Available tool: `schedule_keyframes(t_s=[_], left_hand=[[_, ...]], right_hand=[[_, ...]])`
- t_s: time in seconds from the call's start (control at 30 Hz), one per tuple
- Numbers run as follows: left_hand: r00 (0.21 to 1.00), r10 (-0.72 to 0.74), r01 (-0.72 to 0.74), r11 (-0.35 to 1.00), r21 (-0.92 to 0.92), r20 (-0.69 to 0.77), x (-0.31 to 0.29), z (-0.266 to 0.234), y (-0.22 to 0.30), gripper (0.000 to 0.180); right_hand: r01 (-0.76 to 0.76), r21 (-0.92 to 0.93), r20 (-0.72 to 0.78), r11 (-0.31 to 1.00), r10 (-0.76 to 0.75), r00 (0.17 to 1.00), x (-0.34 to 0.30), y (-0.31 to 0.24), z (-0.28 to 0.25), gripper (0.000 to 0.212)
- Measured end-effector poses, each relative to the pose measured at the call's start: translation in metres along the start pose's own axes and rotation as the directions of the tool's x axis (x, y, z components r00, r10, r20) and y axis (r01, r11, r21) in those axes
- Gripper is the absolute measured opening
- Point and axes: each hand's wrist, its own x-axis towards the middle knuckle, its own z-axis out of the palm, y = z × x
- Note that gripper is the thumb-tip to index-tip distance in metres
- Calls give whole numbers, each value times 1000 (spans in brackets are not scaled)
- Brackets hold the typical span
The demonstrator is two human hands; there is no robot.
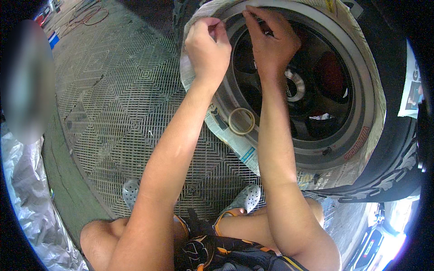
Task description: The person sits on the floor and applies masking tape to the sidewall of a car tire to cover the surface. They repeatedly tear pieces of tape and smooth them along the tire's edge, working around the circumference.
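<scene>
In front of me on the right is a vehicle wheel with a grey rim (pixel 312 156) and dark spokes. Newspaper sheets (pixel 377 104) surround the rim and cover part of the black tyre (pixel 398 144). My left hand (pixel 209 49) is at the rim's upper left, over the paper's edge, with thumb and fingers pinched together. Close by on its right, my right hand (pixel 275 43) also pinches, its fingertips at the rim's top edge. Whatever the fingertips hold is too small to make out. A pale tape roll (pixel 231 128) lies against the rim's lower left, touched by neither hand.
Grated floor mat (pixel 122 113) spreads left of the wheel, with a green strip (pixel 72 180) and silvery sheeting (pixel 27 180) beyond. A reddish hose (pixel 92 18) lies at the far left. My bent legs and grey clogs (pixel 247 198) are below; a vehicle (pixel 370 244) stands lower right.
</scene>
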Motion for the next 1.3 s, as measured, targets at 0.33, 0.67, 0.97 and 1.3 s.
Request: schedule_keyframes(t_s=[0.33,0.67,0.97,1.3], left_hand=[[949,311,-296,936,193,-56,21,2,11,9],[966,257,-248,949,196,-20,20,5,3,19],[974,226,-218,959,181,-28,17,3,11,24],[981,191,-186,969,162,-15,15,8,3,18]], right_hand=[[-2,-2,-96,1000,2,995,-6,-6,13,34],[-20,-13,-189,1000,17,982,-1,-5,22,34],[-29,-31,-236,999,21,971,-1,-1,30,35],[-33,-35,-255,999,23,967,-2,0,33,36]])
